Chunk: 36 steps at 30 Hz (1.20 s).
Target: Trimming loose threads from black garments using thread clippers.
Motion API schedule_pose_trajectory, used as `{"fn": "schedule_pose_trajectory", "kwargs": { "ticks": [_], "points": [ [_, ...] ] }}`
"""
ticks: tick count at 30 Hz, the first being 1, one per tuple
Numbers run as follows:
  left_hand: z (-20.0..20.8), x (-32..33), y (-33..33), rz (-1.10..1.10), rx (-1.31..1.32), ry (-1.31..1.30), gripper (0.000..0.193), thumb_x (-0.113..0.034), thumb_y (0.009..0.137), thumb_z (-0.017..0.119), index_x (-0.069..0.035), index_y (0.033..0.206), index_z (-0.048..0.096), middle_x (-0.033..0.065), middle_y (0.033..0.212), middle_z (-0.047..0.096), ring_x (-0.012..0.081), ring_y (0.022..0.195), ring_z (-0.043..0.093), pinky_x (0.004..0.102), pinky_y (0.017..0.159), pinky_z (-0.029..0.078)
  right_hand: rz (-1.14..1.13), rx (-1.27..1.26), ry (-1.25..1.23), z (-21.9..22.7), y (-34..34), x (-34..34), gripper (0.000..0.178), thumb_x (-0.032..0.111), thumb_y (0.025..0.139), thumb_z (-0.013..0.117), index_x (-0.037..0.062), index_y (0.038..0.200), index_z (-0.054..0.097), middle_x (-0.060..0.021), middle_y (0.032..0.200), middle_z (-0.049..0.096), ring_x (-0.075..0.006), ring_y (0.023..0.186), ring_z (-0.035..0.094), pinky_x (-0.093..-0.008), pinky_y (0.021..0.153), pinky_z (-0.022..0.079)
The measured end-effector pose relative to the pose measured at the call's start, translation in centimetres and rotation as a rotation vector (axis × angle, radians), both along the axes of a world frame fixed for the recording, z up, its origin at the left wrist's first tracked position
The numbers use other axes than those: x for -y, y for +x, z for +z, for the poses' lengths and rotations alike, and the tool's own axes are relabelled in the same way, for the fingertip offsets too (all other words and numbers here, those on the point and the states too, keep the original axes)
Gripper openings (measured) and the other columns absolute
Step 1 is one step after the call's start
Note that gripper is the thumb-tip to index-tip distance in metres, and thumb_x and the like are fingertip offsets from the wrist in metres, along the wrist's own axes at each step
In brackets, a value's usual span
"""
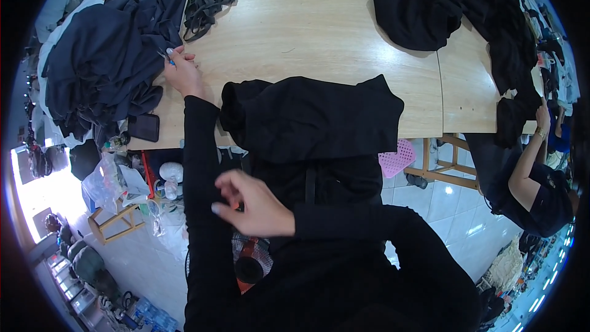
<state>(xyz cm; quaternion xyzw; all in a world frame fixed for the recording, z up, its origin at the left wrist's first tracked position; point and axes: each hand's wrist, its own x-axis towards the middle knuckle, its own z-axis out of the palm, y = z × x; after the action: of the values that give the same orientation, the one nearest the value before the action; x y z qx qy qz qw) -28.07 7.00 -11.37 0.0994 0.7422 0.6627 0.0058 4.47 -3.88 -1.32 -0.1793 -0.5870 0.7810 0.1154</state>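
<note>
My left hand (185, 75) is stretched out over the table's left part, beside a dark grey fabric heap. Its fingers close on a slim blue-and-metal tool (165, 57), too small to name for sure. My right hand (259, 206) hovers over my lap, close to my left sleeve. Its thumb stands apart from the curled fingers, and I see nothing held. A folded black garment (310, 117) lies at the table's front edge, right of my left forearm, with neither hand touching it.
The dark grey fabric heap (101, 55) covers the table's left; a phone (144, 127) lies at its edge. Black straps (209, 6) and black fabric (418, 17) lie farther back. A pink perforated seat (398, 158) is below. At right, a co-worker's hand (542, 117) touches black cloth.
</note>
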Motion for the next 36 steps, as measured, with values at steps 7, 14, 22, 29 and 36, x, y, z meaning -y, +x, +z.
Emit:
{"fn": "schedule_pose_trajectory", "kwargs": {
  "ticks": [7, 14, 22, 29, 36],
  "points": [
    [0.0, -0.1, -0.2, -0.026, 0.033, 0.035, 0.047, -0.039, 0.118, 0.046, 0.001, 0.112, 0.07, 0.0058, 0.075, 0.067, 0.0099, 0.055, 0.055, 0.0274, 0.051, 0.043, -0.218, -0.155, 0.34, -2.6, -2.2, -1.7, 0.015, 0.013, 0.105, 0.074, 0.0012, 0.105, 0.065, -0.0027, 0.095, 0.064, -0.0095, 0.079, 0.063, -0.0248, 0.07, 0.052],
    [0.0, 1.8, -1.4, -0.05, 0.062, 0.013, 0.047, -0.043, 0.118, 0.047, -0.002, 0.118, 0.069, 0.0039, 0.076, 0.066, 0.009, 0.054, 0.055, 0.0228, 0.048, 0.04, 0.59, -0.05, -0.714, -0.6, 2.5, 1.2, 0.012, 0.007, 0.105, 0.071, 0.0006, 0.104, 0.061, -0.0009, 0.07, 0.067, -0.01, 0.059, 0.065, -0.0268, 0.056, 0.048],
    [4.3, 7.4, 12.0, -0.317, 0.131, 0.475, 0.046, -0.039, 0.119, 0.047, 0.003, 0.121, 0.066, 0.0164, 0.11, 0.072, 0.0229, 0.097, 0.068, 0.0369, 0.089, 0.053, 0.311, -0.019, 0.117, 0.1, 9.1, -8.7, 0.012, 0.005, 0.098, 0.078, 0.0036, 0.109, 0.077, -0.0052, 0.087, 0.078, -0.0134, 0.079, 0.076, -0.0263, 0.071, 0.059],
    [8.4, 12.3, 24.8, -0.668, -0.279, 0.197, 0.054, -0.045, 0.119, 0.038, -0.002, 0.126, 0.069, 0.0201, 0.13, 0.072, 0.0395, 0.129, 0.06, 0.0526, 0.114, 0.044, 0.123, 0.131, 0.345, 3.4, 11.9, -14.9, 0.034, -0.001, 0.092, 0.078, 0.0006, 0.124, 0.07, -0.015, 0.109, 0.077, -0.0266, 0.098, 0.078, -0.0338, 0.085, 0.062],
    [12.0, 10.6, 29.0, -0.892, -0.26, -0.208, 0.046, -0.022, 0.096, 0.075, -0.017, 0.141, 0.073, 0.0201, 0.167, 0.046, 0.0499, 0.16, 0.024, 0.0563, 0.128, 0.022, 0.056, -0.008, 0.562, 1.0, 9.2, -10.5, 0.042, -0.008, 0.081, 0.067, -0.0029, 0.122, 0.06, -0.0225, 0.1, 0.066, -0.0497, 0.091, 0.067, -0.0448, 0.079, 0.057]
  ]
}}
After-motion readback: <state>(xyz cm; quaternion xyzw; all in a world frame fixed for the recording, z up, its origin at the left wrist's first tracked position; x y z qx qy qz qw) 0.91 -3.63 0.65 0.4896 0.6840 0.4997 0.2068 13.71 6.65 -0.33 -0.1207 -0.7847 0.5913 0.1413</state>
